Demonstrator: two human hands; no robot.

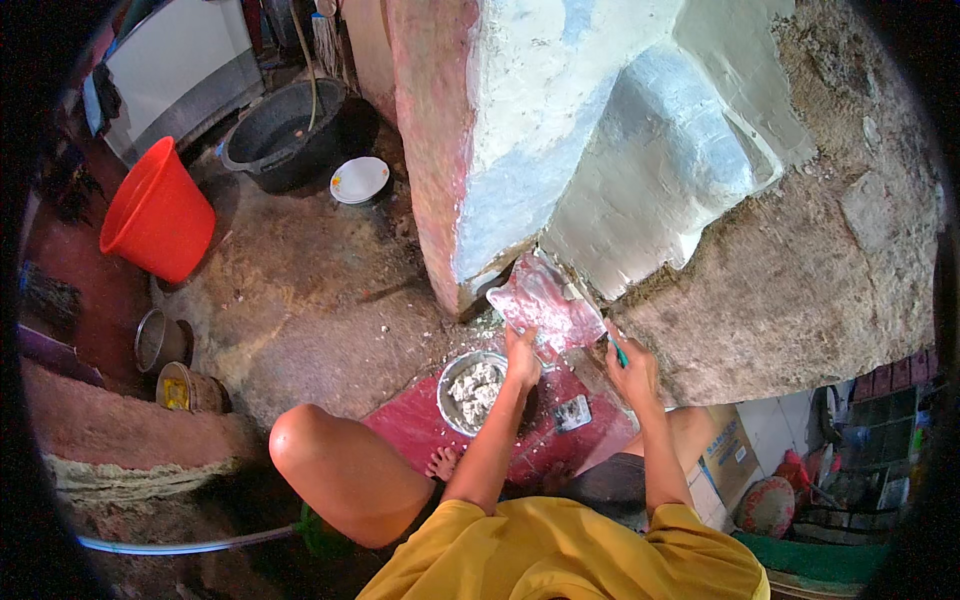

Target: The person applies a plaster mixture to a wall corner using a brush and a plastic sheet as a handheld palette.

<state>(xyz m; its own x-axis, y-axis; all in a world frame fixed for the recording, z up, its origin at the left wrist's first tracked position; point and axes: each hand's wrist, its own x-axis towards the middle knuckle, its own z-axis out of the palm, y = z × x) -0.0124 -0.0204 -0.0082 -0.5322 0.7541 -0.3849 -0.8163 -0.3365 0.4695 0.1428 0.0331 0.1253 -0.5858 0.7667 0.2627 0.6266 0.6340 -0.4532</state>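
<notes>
1. The left hand (521,358) has its fingers closed on the near edge of a flat, pinkish, white-smeared board (550,308), which extends forward beyond them.
2. The right hand (635,378) has fingers curled around a green-handled tool (619,353), near the board's right corner.

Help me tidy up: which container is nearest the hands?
The bowl of white paste, close by the left hand; the red bucket and black tub stand farther off, leftward.
</notes>
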